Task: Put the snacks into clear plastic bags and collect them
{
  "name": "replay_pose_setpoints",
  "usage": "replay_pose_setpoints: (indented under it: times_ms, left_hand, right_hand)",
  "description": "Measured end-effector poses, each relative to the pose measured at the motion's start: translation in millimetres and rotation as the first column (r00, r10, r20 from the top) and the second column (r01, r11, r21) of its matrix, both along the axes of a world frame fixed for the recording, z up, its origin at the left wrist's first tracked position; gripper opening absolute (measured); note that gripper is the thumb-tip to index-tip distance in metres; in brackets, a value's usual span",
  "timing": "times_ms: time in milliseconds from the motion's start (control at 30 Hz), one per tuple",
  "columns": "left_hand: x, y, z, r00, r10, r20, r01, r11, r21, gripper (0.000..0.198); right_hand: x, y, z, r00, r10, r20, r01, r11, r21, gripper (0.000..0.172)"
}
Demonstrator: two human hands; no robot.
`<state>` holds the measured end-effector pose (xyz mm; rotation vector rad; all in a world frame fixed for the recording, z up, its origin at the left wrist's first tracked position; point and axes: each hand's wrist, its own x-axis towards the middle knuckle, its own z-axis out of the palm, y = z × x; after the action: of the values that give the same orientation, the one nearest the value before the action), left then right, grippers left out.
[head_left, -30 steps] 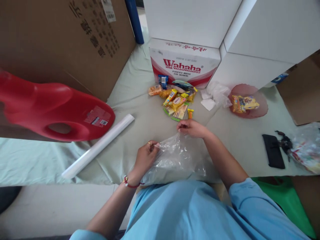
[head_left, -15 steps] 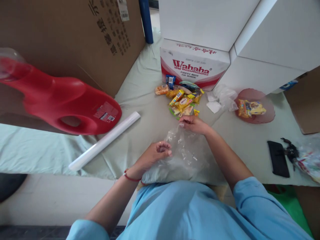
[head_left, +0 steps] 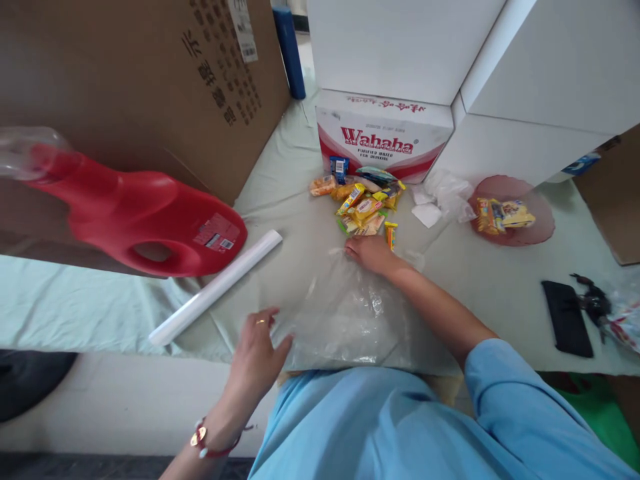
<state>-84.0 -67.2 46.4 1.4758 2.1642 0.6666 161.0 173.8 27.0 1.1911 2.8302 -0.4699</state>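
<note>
A clear plastic bag [head_left: 345, 317] lies spread on the cloth right in front of me. My right hand [head_left: 373, 253] has its fingers closed at the bag's far edge, close below the pile of snacks; the fingertips are partly hidden. My left hand [head_left: 260, 347] is open at the bag's left side, thumb and fingers apart, with nothing in it. Just beyond my right hand is a heap of wrapped snacks [head_left: 367, 208], mostly yellow. One small yellow-and-orange packet [head_left: 391, 233] lies beside that hand.
A white roll [head_left: 217, 287] and a large red jug [head_left: 165, 223] lie at left, before a cardboard box [head_left: 150, 80]. Behind the snacks stands a Wahaha carton [head_left: 385, 140]. To the right are crumpled plastic [head_left: 453, 193], a pink plate [head_left: 543, 220] holding snacks, a black phone [head_left: 567, 320] and keys [head_left: 593, 303].
My left hand has moved left and toward me, away from the bag, and its fingers have spread. My right hand has shifted slightly left. The bag now lies flatter and wider.
</note>
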Motion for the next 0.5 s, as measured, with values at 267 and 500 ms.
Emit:
replay_pose_setpoints:
  times_ms: [267,500]
  left_hand:
    - [68.3,80.6,29.6,0.69,-0.669,-0.274,0.715,0.69,0.114,0.035]
    - [80.4,92.5,-47.4,0.725,-0.525,-0.445,0.581,0.814,-0.013,0.053]
  right_hand:
    - [-22.5,2.1,15.6,0.994,0.097,-0.046,-0.097,0.995,0.01,0.031]
    - [46.0,-77.5,-2.2,0.881,-0.103,-0.462,0.159,0.984,0.083,0.053]
